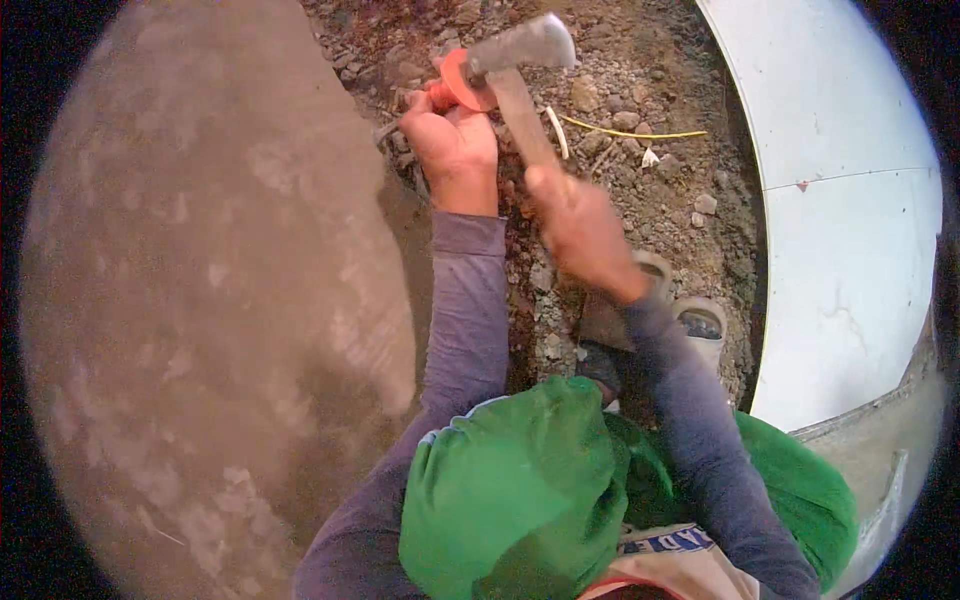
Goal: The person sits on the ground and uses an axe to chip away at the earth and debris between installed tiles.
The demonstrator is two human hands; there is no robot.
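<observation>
My left hand (457, 150) is closed around the orange grip of a chisel (459, 80) that has a round orange hand guard. Part of the grip is hidden by my fingers, and a thin grey shaft seems to come out by my thumb toward the concrete edge. My right hand (585, 228), slightly blurred, grips the wooden handle of a hammer (522, 47). The hammer's grey metal head lies right at the guard, over the chisel's struck end. Whether the two metals touch, I cannot tell.
A broad rough concrete surface (210, 280) fills the left side. Stony soil (620, 90) runs down the middle, with a yellow strip (640, 133) and a short white piece (557, 132) on it. White panels (850, 250) stand at right. My sandals (700, 325) rest on the soil.
</observation>
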